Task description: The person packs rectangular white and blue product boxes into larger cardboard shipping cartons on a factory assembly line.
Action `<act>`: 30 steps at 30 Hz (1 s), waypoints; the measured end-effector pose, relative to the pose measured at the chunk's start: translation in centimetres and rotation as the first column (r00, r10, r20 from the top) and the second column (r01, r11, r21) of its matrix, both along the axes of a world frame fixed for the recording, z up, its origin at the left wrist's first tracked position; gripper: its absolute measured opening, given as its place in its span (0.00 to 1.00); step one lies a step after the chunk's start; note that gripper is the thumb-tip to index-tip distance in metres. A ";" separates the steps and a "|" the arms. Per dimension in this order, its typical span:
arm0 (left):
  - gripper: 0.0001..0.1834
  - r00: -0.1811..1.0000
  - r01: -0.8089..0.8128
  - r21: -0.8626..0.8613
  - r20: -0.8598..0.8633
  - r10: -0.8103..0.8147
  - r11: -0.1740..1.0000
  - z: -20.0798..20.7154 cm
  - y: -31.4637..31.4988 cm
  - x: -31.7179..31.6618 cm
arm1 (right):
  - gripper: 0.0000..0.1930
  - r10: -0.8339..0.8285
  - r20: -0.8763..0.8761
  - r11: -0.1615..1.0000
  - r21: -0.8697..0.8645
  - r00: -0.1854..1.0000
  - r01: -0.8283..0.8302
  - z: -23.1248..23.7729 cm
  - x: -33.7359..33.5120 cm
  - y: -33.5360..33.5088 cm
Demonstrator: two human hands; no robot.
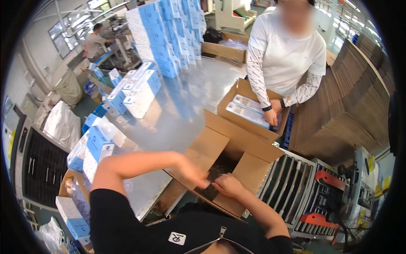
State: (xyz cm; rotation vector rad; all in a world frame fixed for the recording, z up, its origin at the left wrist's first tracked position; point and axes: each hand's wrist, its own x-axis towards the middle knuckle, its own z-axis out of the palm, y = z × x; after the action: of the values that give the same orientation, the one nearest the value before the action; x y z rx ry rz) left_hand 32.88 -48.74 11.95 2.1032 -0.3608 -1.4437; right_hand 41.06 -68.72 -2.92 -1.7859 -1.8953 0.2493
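An open cardboard box point(206, 148) stands in front of me, its outer flaps raised and two flaps folded across the inside with a dark gap between them. My left hand point(192, 172) hangs over the box's left flap; motion blurs its fingers. At the near side of the gap my right hand point(229, 185) rests with curled fingers on the edge of the right inner flap point(249, 171). Beyond it, a co-worker point(292, 51) has both hands in a second cardboard box point(242, 89) that holds white and blue cartons point(245, 111).
A metal table point(186, 91) carries a tall stack of blue and white cartons point(165, 38) and loose ones point(141, 97) at left. To the right are a roller conveyor point(283, 186) with orange parts point(330, 180) and a big stack of flat cardboard point(338, 106). Another person point(95, 42) sits far left.
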 end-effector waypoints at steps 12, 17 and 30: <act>0.52 0.184 -0.672 -0.716 0.086 0.979 0.189 -16.0 7.8 -1.9 | 0.36 -0.512 0.369 0.729 -0.290 0.776 0.619 9.8 1.0 -3.3; 0.45 0.028 -0.924 -0.361 0.263 0.964 0.125 -40.9 1.6 -4.1 | 0.39 -0.627 0.240 0.647 -0.371 0.741 0.667 5.4 3.4 -15.7; 0.32 0.837 -0.533 -0.382 -0.109 0.536 0.755 0.1 -21.2 1.9 | 0.42 -0.422 -0.875 0.623 -0.470 -0.237 0.626 -0.4 1.9 -27.0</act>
State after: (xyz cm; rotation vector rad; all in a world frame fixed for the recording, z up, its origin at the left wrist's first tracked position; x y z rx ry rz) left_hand 34.81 -69.93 12.07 1.6829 -0.0291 -0.9244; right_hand 42.96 -95.73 -3.29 -1.3803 0.0384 0.7243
